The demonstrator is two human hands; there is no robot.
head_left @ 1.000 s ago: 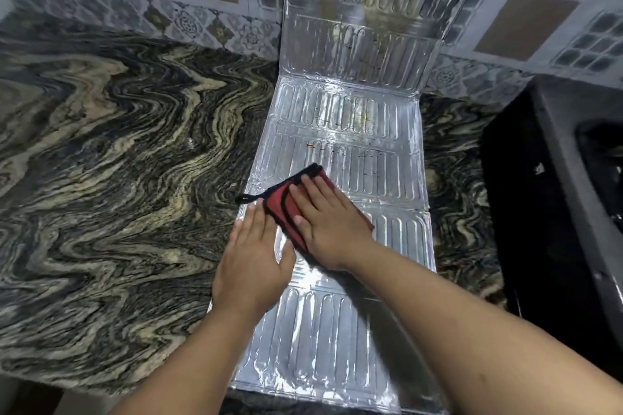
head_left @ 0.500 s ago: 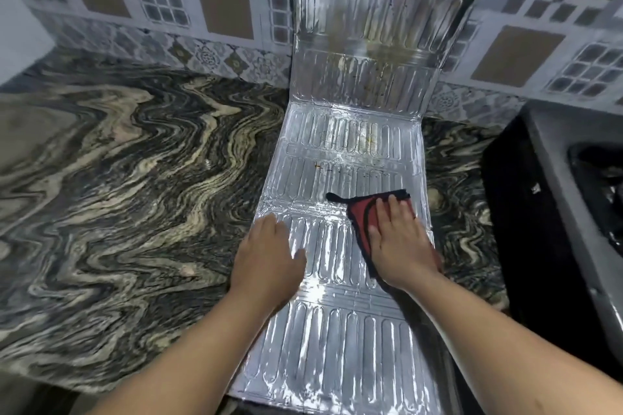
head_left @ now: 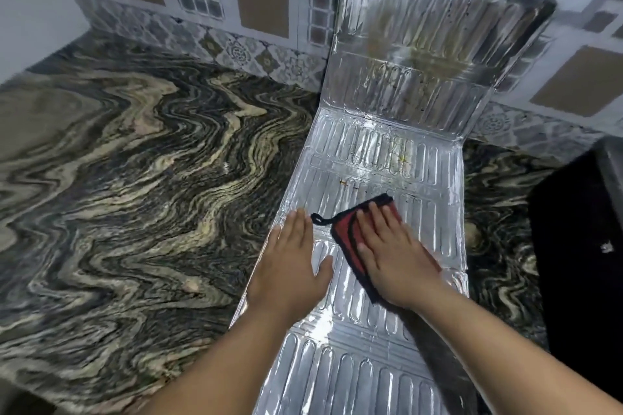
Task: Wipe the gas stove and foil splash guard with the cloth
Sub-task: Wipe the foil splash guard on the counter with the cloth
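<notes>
Under my right hand (head_left: 392, 254), fingers flat and together, the cloth (head_left: 347, 234) lies pressed on the foil guard (head_left: 371, 364). My left hand (head_left: 291, 266), fingers straight, steadies its left edge. Unwiped specks sit just beyond my right fingertips, up the guard's long axis toward the wall.

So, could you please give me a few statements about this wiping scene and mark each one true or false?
1. The right hand presses flat on the red cloth with black trim. True.
2. The left hand grips the cloth. False: it rests flat on the ribbed silver foil splash guard.
3. The guard lies wholly flat. False: its far panel leans up against the tiled wall.
4. The guard lies on a swirled marble counter. True.
</notes>
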